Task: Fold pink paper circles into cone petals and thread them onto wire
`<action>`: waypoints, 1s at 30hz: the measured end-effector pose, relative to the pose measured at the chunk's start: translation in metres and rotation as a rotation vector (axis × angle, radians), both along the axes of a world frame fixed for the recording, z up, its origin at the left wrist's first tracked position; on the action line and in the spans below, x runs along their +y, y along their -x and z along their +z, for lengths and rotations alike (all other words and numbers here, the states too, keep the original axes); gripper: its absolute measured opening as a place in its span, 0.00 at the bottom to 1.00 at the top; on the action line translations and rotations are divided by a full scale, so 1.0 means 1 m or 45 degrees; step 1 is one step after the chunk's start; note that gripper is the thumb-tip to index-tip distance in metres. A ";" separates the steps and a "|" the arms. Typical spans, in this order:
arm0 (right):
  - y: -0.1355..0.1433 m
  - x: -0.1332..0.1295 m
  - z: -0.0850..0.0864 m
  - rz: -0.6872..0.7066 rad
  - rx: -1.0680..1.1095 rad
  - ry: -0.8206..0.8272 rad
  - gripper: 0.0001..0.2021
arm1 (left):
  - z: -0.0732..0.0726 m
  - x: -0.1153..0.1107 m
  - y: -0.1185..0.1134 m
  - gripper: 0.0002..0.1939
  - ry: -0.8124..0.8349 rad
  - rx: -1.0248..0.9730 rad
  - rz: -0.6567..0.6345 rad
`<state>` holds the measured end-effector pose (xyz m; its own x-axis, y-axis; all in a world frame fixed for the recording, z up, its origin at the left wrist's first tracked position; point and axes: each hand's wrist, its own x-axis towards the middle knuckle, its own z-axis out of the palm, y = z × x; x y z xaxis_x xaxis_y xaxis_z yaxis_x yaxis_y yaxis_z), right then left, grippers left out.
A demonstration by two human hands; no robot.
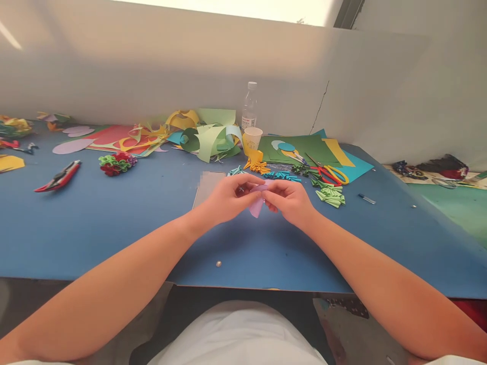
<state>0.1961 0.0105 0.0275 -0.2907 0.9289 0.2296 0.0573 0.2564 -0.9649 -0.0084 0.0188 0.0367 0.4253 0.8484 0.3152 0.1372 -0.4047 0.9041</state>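
Between both hands, above the blue table point(125, 228), I pinch a small piece of purple paper point(256, 207). My left hand point(232, 197) grips its left side with thumb and fingers closed. On the other side my right hand point(289, 203) is closed on the same paper, fingertips meeting near its top. The paper looks folded, though fingers hide part of it. Just beyond the hands lie small rolled paper pieces in blue point(283, 176), orange point(257, 165) and light green point(330, 195). A pale flat rectangle point(208, 186), partly blurred, lies by my left hand.
Red-and-yellow-handled scissors point(335, 174) rest right of the rolls, by dark green sheets point(304, 149). A bottle point(249, 107) and paper cup point(252, 138) stand behind. Leftward are paper scraps point(207, 139), a paper flower cluster point(116, 163) and a red-handled tool point(59, 177).
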 end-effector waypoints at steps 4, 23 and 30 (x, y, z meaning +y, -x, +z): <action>-0.001 0.000 0.003 -0.020 0.005 0.031 0.10 | -0.003 0.000 0.001 0.19 -0.009 0.038 -0.025; -0.025 0.027 0.004 -0.381 0.153 -0.108 0.12 | -0.008 -0.002 -0.001 0.16 -0.071 0.129 0.022; -0.006 0.003 0.001 -0.001 -0.089 -0.106 0.18 | -0.004 -0.004 -0.003 0.17 -0.121 0.049 0.057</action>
